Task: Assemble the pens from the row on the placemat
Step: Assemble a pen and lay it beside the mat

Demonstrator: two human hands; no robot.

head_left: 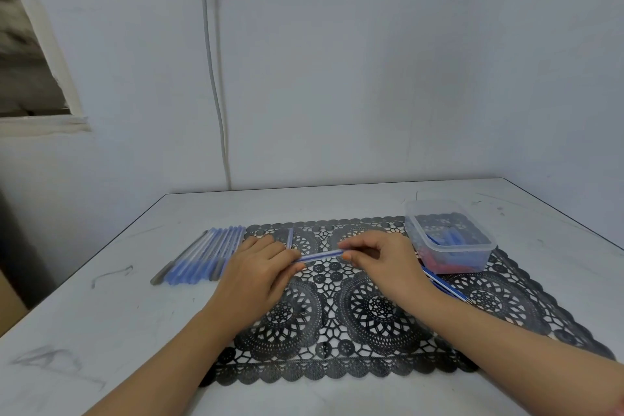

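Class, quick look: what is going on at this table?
A person is assembling pens. Above the black placemat the left hand grips one end of a blue pen, the right hand pinches the other. A row of pens lies at left; a clear tub of blue and red parts stands at right.

Forearms (182,348) bare; L hand (260,268), R hand (383,263) bare.

Blue pen barrel (320,255) hangs level over placemat (381,341).
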